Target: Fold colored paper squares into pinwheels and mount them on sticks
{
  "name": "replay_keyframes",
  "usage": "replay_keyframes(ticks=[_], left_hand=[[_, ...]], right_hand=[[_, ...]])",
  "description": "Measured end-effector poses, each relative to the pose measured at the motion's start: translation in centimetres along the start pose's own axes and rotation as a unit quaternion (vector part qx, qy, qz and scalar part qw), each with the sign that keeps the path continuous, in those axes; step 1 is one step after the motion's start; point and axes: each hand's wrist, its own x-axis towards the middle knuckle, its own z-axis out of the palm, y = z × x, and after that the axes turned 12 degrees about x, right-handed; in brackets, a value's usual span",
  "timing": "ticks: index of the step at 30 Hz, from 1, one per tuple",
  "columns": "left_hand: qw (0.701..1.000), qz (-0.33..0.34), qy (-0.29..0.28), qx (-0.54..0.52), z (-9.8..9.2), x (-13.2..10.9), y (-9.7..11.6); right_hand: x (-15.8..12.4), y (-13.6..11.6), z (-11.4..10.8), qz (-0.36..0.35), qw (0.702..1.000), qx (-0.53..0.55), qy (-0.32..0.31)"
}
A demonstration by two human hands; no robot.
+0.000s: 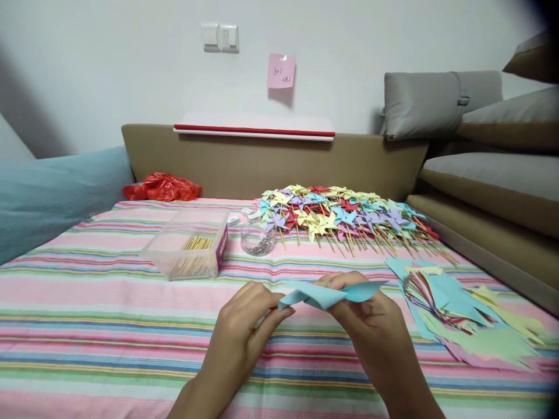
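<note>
A light blue paper pinwheel with curled blades is held between my two hands above the striped cloth. The fingers of my left hand pinch a tip at its left side. My right hand grips it around the middle, thumb below and fingers above; one blade sticks out to the right. No stick shows on this pinwheel. Beyond my hands stand a clear plastic box with thin wooden sticks and a round clear container of small metal pins.
Several finished pinwheels on sticks are heaped at the back right. Cut coloured paper sheets lie to the right. A red plastic bag sits at the back left. Stacked cushions edge the right side, a blue cushion the left.
</note>
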Motion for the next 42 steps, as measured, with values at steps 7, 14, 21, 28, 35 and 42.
replay_keyframes(ticks=[7,14,21,28,35,42], left_hand=[[0.999,-0.011,-0.043,0.005,1.0,0.2,-0.5],[0.997,-0.060,-0.040,0.036,3.7,-0.8,1.4],[0.968,-0.237,0.029,-0.073,5.8,-10.0,5.0],[0.976,-0.194,0.042,-0.091,4.7,-18.0,8.9],[0.952,-0.252,-0.042,-0.168,6.6,-17.9,11.2],[0.855,-0.378,-0.007,-0.355,7.6,-16.6,10.1]], right_hand=[[0.6,2.0,-0.7,0.018,0.998,0.008,0.060],[0.6,2.6,-2.0,0.049,0.996,0.014,0.068],[-0.1,2.6,-2.7,0.155,0.987,-0.020,0.022],[-0.6,2.5,-2.4,0.116,0.993,0.018,0.034],[-0.3,2.8,-1.9,0.111,0.990,0.078,0.032],[-0.5,2.5,-2.1,0.122,0.990,0.064,0.007]])
